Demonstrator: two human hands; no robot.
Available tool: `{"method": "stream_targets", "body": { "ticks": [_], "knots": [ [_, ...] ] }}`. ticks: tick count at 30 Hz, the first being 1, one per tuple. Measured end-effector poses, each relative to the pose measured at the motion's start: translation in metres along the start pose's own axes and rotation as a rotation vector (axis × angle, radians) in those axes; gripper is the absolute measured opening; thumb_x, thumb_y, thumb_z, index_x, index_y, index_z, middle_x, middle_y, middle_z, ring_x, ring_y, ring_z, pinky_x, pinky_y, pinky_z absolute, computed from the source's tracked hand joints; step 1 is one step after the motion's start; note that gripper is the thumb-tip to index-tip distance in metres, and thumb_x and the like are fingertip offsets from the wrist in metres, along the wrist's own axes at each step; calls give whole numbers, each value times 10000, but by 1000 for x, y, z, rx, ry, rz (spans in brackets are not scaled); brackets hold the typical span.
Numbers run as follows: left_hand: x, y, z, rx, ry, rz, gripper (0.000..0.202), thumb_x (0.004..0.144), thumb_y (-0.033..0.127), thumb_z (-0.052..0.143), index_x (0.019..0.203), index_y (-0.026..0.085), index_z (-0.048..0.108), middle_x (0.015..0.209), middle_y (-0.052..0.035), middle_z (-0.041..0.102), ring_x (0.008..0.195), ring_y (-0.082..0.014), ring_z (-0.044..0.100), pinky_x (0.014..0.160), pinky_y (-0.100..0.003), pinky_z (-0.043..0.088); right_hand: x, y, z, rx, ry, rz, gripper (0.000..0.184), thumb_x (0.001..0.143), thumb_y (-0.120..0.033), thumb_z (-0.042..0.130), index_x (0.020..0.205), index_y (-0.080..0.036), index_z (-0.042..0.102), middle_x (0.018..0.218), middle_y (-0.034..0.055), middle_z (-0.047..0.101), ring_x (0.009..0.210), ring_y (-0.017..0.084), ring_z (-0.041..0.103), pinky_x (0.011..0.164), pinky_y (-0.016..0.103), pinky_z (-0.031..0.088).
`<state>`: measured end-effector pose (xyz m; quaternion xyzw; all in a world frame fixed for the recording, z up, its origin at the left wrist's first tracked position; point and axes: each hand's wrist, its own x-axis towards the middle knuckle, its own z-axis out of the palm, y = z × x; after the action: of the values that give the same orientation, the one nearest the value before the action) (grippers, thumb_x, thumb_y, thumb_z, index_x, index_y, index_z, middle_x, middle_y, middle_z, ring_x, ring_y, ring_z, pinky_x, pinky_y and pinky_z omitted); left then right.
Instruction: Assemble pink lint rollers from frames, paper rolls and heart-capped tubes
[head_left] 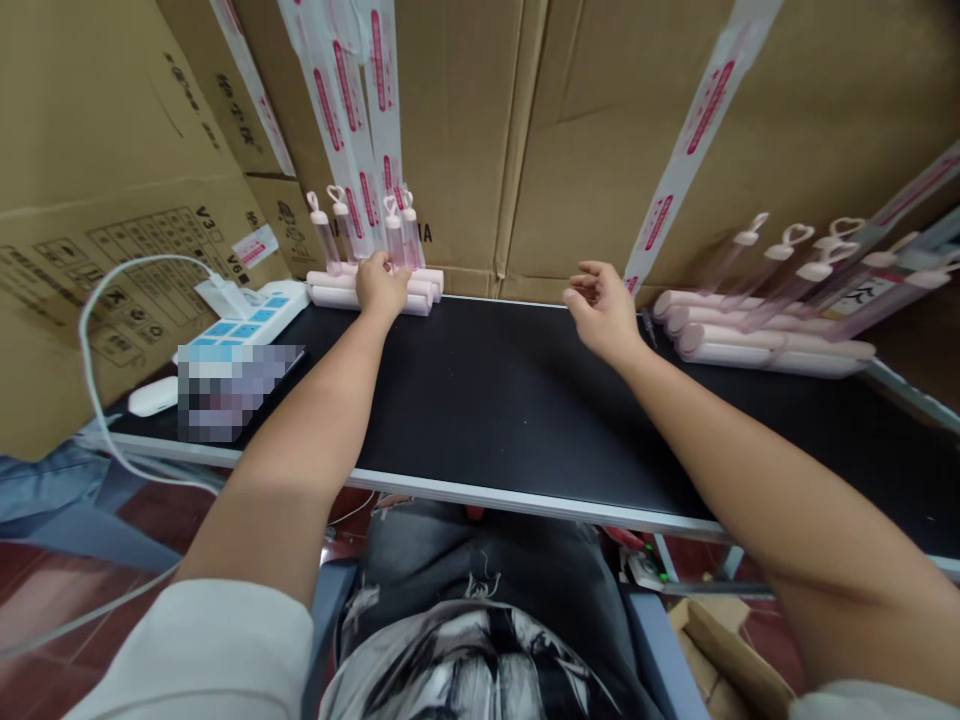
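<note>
My left hand (381, 287) reaches to the far left of the black table (480, 400) and closes round a clear pink tube (394, 240) that stands in a row of tubes with white heart caps. Those tubes lean behind a small stack of pale pink sticks (330, 290). My right hand (600, 310) hovers above the table's far edge with its fingers loosely curled and nothing in them. To its right lies a second pile of pink sticks (765, 340) with more heart-capped tubes (795, 262) leaning across it.
Large cardboard boxes (525, 130) with white and pink tape wall in the table's back and left. A white and blue power strip (247, 315) with a plug and white cable, a white mouse (154, 397) and a blurred flat item sit at the left end.
</note>
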<state>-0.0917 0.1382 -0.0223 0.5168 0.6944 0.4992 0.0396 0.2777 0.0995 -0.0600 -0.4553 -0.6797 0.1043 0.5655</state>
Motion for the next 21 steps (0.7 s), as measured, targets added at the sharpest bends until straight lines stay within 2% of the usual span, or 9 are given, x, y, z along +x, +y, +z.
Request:
{"method": "stream_targets", "body": {
  "ticks": [3,5,7,9,12,15,18,21],
  "knots": [
    [-3,9,-4,-39,144,13,529,948,275,792,1411,109,598,1452,-215,611,1370,-323,643,1265,-474,450,6,6,-6,-24,53,17,479,892,-401,676,1339,-245,601,1224,131,773,1101,292,768,1066,557,602],
    [-6,16,-6,-80,220,68,451,990,249,735,1388,105,578,1450,-212,600,1349,-287,640,1265,-432,451,9,11,-9,-45,84,35,474,895,-405,670,1334,-238,604,1229,134,768,1112,291,762,1076,557,597],
    [-8,21,-7,-136,243,139,347,1005,197,690,1331,138,588,1412,-181,618,1332,-260,640,1242,-391,468,11,16,-11,-62,102,49,475,893,-411,672,1328,-230,609,1249,141,761,1144,296,752,1097,559,586],
    [-10,24,-7,-209,238,192,290,1004,179,673,1285,176,602,1375,-153,631,1344,-264,637,1206,-378,492,12,20,-12,-77,107,52,470,897,-412,669,1324,-223,614,1280,149,751,1192,303,739,1126,562,571],
    [-14,27,-5,-290,190,239,233,1023,238,662,1252,213,627,1355,-126,641,1317,-278,661,1166,-378,509,12,21,-13,-97,96,36,450,917,-408,650,1329,-231,614,1325,149,738,1258,305,717,1155,561,554],
    [-20,31,-4,-270,140,278,207,1066,303,614,1250,214,645,1302,-109,666,1227,-251,692,1107,-354,525,10,16,-13,-118,74,19,444,939,-414,633,1343,-230,614,1345,158,731,1280,313,707,1164,571,545],
    [-26,34,-2,-208,113,306,233,1104,379,566,1243,210,646,1223,-82,699,1118,-205,702,1027,-329,544,7,12,-11,-145,56,10,450,951,-425,628,1357,-233,620,1355,166,729,1286,324,702,1170,585,536],
    [-31,32,4,-249,47,358,348,1119,520,539,1205,205,660,1128,-46,737,1016,-166,700,964,-330,550,3,11,-8,-168,25,8,484,962,-487,637,1379,-241,626,1375,168,718,1314,337,684,1185,595,521]
  ]
}}
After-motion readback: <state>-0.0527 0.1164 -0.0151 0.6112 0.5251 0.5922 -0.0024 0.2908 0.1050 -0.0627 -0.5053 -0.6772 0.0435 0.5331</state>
